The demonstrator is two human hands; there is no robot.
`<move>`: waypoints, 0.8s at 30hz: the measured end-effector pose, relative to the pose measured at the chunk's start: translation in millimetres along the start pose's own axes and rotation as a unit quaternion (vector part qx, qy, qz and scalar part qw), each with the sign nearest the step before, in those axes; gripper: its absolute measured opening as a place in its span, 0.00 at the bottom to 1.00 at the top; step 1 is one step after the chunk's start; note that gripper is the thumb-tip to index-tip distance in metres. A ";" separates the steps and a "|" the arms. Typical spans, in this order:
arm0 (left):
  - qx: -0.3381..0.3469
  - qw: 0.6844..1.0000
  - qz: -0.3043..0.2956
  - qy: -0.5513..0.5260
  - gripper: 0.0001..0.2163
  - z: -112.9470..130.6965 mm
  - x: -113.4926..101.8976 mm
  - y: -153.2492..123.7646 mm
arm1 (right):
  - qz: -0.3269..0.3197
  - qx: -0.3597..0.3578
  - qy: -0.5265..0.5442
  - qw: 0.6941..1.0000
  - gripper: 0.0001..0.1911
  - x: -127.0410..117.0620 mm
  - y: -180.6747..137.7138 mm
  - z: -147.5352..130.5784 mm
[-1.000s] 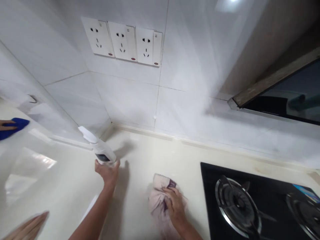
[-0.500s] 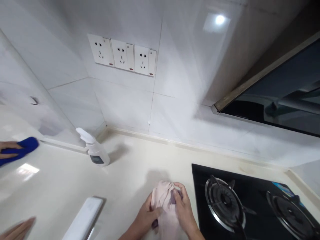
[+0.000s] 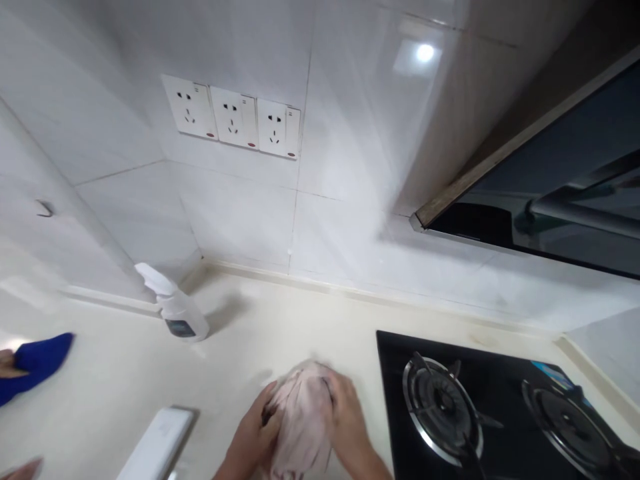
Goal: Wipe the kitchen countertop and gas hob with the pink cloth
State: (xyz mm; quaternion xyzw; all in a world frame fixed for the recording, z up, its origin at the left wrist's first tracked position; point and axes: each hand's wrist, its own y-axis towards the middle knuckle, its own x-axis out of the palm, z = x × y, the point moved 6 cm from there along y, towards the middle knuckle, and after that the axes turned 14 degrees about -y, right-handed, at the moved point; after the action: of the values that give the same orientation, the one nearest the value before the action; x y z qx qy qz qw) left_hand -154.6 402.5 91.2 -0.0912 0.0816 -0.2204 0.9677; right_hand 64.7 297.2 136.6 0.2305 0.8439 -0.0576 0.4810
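Kitchen corner. Glossy cream countertop [image 3: 120, 380] meets white tile wall [image 3: 240, 220] along a low upstand; the wall turns a corner at back left. Row of three white wall sockets [image 3: 231, 119] set in the tiles above the counter. Dark glass range hood [image 3: 545, 227] cuts across upper right, over a black gas hob [image 3: 390, 360] with two steel burners, set into the right side of the counter.

Pale pink cloth [image 3: 300, 417] sits at the near edge of view, just left of the hob. Bunched, long axis running roughly front to back, upper end toward the wall, lower end toward the person. Left hand [image 3: 249, 433] and right hand [image 3: 347, 423] clench it from either side, fingers curled around the fabric, neither released. Cannot tell whether the cloth touches the counter.

White spray bottle [image 3: 181, 317] stands upright near the back-left corner, close to the upstand, trigger head pointing left. White oblong object [image 3: 155, 445] lies on the counter near the front, left of the left hand; its kind cannot be told. Well off at the left edge, a second person's hand [image 3: 6, 365] holds a blue cloth [image 3: 43, 363]. Blurred fingers [image 3: 23, 471] show at bottom left.
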 end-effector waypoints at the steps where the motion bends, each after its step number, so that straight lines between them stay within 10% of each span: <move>1: 0.006 1.000 -0.006 0.004 0.31 -7.1 -2.2 -2.6 | -0.037 -0.031 -0.035 0.998 0.29 19.5 -11.0 -10.1; 6: 0.074 0.996 0.003 0.047 0.23 -18.4 -15.2 -7.8 | -0.117 -0.102 -0.151 0.976 0.41 76.8 -24.5 -38.6; 12: 0.296 0.922 0.103 0.225 0.16 -5.2 -36.6 -3.7 | -0.045 -0.071 -0.170 0.982 0.29 66.8 39.7 -29.0; 17: 0.319 0.881 0.094 0.337 0.14 -8.8 -33.5 -5.1 | 0.024 -0.143 -0.040 0.989 0.17 49.8 40.6 -8.9; 24: 0.305 0.874 0.099 0.365 0.14 -11.2 -26.9 -5.8 | 0.091 0.126 0.173 0.973 0.30 -34.2 47.8 104.4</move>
State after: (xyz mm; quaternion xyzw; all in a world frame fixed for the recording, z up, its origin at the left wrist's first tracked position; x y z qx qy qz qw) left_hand -183.2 407.7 84.7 0.3036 0.3664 -0.1554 0.8657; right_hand 182.7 295.0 115.8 0.3719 0.8756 -0.0788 0.2981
